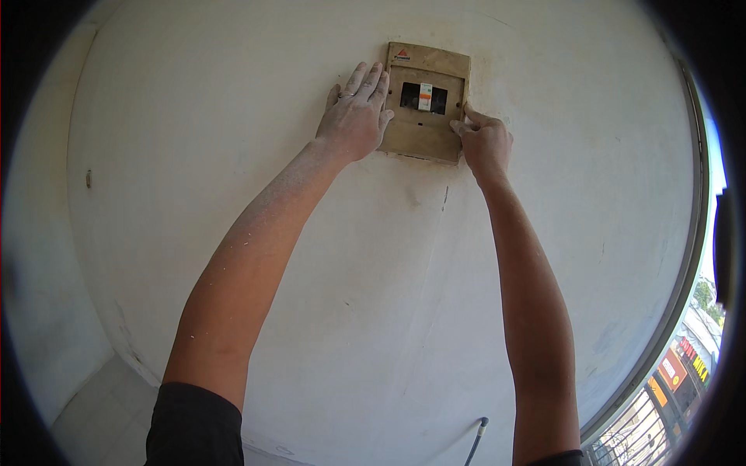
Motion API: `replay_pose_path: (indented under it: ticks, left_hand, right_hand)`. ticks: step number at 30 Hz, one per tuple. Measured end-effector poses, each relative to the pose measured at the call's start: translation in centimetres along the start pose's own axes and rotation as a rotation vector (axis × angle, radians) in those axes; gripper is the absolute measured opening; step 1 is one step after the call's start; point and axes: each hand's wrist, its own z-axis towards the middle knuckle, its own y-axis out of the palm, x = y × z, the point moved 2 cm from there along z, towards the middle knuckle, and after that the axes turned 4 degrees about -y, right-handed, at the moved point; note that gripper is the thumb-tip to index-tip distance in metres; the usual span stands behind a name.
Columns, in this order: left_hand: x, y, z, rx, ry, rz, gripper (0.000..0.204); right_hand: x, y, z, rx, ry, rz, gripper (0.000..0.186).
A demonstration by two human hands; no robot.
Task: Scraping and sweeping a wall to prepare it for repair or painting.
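A beige breaker box [420, 144] is mounted high on the white wall, its cover a little tilted. Through the dark cutout in the middle shows a single white breaker [425, 98] with an orange mark. Dusty with white powder, my left hand [356, 116] lies flat along the box's left edge, fingers stretched upward and the thumb by the cover's side. On the opposite side my right hand [486, 140] grips the right edge of the cover, thumb on the front face and forefinger at the side. The other right fingers are curled in.
The wall [373, 272] has stains and small marks around the box. Below, a thin grey pipe with a bent end [482, 423] stands out near the wall. A curved-looking frame [695, 210] borders an opening with bars at the right. Grey floor [101, 404] shows lower left.
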Motion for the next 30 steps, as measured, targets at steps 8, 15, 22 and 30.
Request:
replay_pose_path:
  ticks: [8,15,22,30]
  left_hand:
    - [-0.7,-1.9,0.8,-0.228,0.041,0.180,0.069]
    - [0.8,-3.6,0.7,-0.417,0.073,0.134,0.080]
    - [0.5,-3.5,0.8,-0.437,0.037,0.039,0.085]
    - [0.4,-2.8,2.1,-0.419,0.032,0.069,0.090]
  right_hand:
    - [-0.6,0.4,1.2,0.031,0.054,0.045,0.037]
    - [0.0,-0.4,0.0,-0.049,-0.009,0.027,0.046]
    - [-0.4,-0.4,-0.3,0.010,-0.033,0.023,0.043]
    - [-0.4,-0.2,1.2,0.011,-0.064,-0.013,0.039]
